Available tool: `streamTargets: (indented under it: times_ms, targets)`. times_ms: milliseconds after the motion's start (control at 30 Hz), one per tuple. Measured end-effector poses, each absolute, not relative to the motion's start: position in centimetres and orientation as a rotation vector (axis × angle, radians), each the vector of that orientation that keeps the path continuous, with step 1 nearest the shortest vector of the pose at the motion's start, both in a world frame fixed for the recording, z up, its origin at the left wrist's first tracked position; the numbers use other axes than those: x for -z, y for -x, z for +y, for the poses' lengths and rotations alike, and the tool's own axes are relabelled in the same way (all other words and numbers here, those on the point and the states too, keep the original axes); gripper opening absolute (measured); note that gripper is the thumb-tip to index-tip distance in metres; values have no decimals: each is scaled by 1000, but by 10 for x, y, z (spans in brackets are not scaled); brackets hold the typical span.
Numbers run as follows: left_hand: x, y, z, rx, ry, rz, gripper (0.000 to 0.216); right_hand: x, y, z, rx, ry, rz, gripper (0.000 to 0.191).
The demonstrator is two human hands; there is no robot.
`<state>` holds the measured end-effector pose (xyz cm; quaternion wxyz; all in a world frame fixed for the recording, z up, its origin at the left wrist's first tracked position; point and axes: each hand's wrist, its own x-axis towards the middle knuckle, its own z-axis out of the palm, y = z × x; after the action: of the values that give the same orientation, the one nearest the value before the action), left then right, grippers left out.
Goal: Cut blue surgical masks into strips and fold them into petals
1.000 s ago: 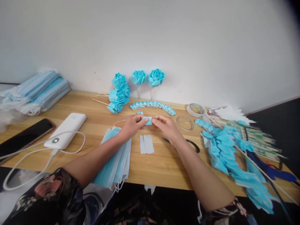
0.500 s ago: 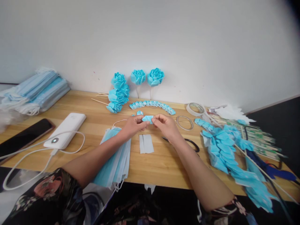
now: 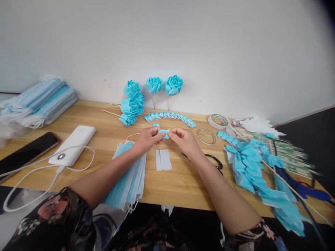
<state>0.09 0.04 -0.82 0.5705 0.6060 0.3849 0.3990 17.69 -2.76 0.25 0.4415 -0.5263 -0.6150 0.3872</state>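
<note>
Not much has changed since half a second ago. The hands have stayed in the same spot, and the little blue piece (image 3: 164,133) looks a bit more folded up and tucked in between the fingers than it was.

The left hand (image 3: 148,139) and the right hand (image 3: 184,141) are close together over the middle of the wooden table (image 3: 183,181). Both pinch the little blue piece, the left hand at its left end and the right hand at its right end. The fingers are curled in tight on it, not spread out.

The little blue piece is up off the table. Two white strips (image 3: 163,159) lie flat just below it. The left arm rests on a pile of blue masks (image 3: 128,174), and black scissors (image 3: 213,160) lie just beside the right wrist. A row of small blue folded bits (image 3: 170,118) sits behind the hands, near the wall.
</note>
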Motion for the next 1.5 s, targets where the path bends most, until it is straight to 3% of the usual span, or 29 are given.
streamTargets:
  times_ms: [667, 1000, 1500]
  targets:
    - [7, 1, 1, -943, -1400, 905, 38, -6, -178, -27, -1057, 1265, -1469, 23]
    - [7, 0, 1, -991, -1410, 958, 37, -11, -178, -31, -905, 1307, -1509, 21]
    - [7, 0, 0, -975, -1425, 951, 38, -9, -176, -31, -931, 1377, -1540, 24]
